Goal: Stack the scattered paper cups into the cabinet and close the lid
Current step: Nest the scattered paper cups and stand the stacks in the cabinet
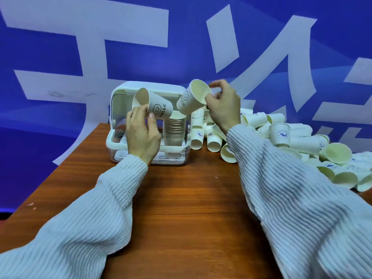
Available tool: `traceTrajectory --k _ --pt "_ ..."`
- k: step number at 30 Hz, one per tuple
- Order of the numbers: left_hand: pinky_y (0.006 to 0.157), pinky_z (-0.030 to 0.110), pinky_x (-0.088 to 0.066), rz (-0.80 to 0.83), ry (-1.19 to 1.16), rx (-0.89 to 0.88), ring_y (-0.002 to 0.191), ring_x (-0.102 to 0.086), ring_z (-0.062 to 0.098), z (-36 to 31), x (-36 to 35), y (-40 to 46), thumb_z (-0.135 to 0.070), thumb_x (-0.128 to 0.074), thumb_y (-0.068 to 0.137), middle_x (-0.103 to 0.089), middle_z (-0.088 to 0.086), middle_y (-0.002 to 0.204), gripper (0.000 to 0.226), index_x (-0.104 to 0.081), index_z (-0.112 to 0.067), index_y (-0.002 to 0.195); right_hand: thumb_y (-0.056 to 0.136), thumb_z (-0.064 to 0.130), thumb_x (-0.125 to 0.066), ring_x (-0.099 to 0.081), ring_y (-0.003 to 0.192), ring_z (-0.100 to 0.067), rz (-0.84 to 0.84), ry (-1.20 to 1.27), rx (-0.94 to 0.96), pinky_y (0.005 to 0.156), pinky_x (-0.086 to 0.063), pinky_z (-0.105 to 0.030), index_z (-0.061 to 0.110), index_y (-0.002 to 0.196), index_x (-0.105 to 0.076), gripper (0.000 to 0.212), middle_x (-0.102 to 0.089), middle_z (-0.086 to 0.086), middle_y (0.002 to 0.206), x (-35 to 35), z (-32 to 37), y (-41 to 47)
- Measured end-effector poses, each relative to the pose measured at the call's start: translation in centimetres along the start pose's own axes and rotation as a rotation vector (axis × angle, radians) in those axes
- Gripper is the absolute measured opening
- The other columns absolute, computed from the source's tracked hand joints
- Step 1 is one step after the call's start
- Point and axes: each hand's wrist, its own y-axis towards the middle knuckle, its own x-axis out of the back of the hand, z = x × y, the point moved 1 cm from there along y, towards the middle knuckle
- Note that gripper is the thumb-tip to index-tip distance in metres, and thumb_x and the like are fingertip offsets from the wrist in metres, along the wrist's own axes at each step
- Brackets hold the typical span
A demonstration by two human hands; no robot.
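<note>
Brown wood-grain table (181, 198), blue backdrop (201, 27) behind it — large pale lettering.

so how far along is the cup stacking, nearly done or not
Not nearly. Done: one nested stack stands inside the cabinet. In hand: the left hand holds a smiley cup, the right hand another cup. Left: a big pile of loose cups on the table, and the lid is still open.

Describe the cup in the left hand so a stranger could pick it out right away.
Start at the white cabinet at the table's far edge. In front of its open top, the left hand holds a paper cup tilted sideways, mouth facing left. Unlike the cup in the right hand, it shows a smiley face above "HELLO".
</note>
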Motion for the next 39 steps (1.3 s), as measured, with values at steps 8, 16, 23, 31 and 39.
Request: traceTrajectory --k 8,16,23,31,39 --pt "0.094 0.047 -0.051 -0.036 -0.028 0.018 0.109 -0.057 0.024 1.5 2.1 1.3 -0.014 -0.050 0.101 -0.055 -0.013 0.108 0.031 -0.059 -0.012 0.130 0.084 0.024 -0.061 -0.062 0.089 -0.025 0.231 -0.266 -0.016 0.074 -0.046 -0.032 0.024 0.099 -0.070 0.018 -0.072 0.000 0.094 -4.7 1.8 2.1" --pt "0.100 0.042 -0.050 0.030 -0.080 -0.082 0.116 -0.057 0.020 0.6 1.7 3.2 -0.012 -0.053 0.102 -0.057 -0.013 0.123 0.038 -0.059 -0.020 0.139 0.086 0.021 -0.061 -0.066 0.080 -0.022 0.366 -0.365 -0.050 0.068 -0.049 -0.032 0.023 0.095 -0.071 0.013 -0.074 -0.002 0.089 -6.8 -0.3 -0.2" --pt "0.096 0.044 -0.048 0.249 0.061 -0.274 0.108 -0.059 0.033 -1.3 -2.2 6.3 -0.010 -0.051 0.097 -0.070 0.009 0.121 0.037 -0.066 -0.013 0.131 0.095 0.019 -0.049 -0.067 0.083 -0.023 0.416 -0.084 -0.155 0.077 -0.052 -0.036 0.022 0.100 -0.075 0.026 -0.074 0.001 0.085 -6.7 -1.9 -0.4" --pt "0.092 0.046 -0.051 0.657 0.360 -0.274 0.121 -0.050 0.029 2.3 -3.8 2.7 -0.044 -0.051 0.092 -0.065 0.006 0.122 0.056 -0.053 -0.027 0.145 0.101 0.034 -0.042 -0.067 0.098 -0.028 0.282 0.112 -0.286 0.096 -0.053 -0.047 0.023 0.116 -0.064 0.029 -0.073 -0.009 0.112 -6.2 -3.3 -2.0" --pt "0.080 0.052 -0.053 0.692 0.531 -0.287 0.130 -0.038 0.028 3.2 -5.2 4.0 -0.020 -0.064 0.093 -0.050 0.006 0.138 0.061 -0.035 -0.031 0.146 0.093 0.046 -0.052 -0.071 0.088 -0.019 0.285 0.068 -0.248 0.091 -0.056 -0.046 0.038 0.109 -0.059 0.019 -0.073 0.005 0.091 -4.7 -4.5 -3.1"
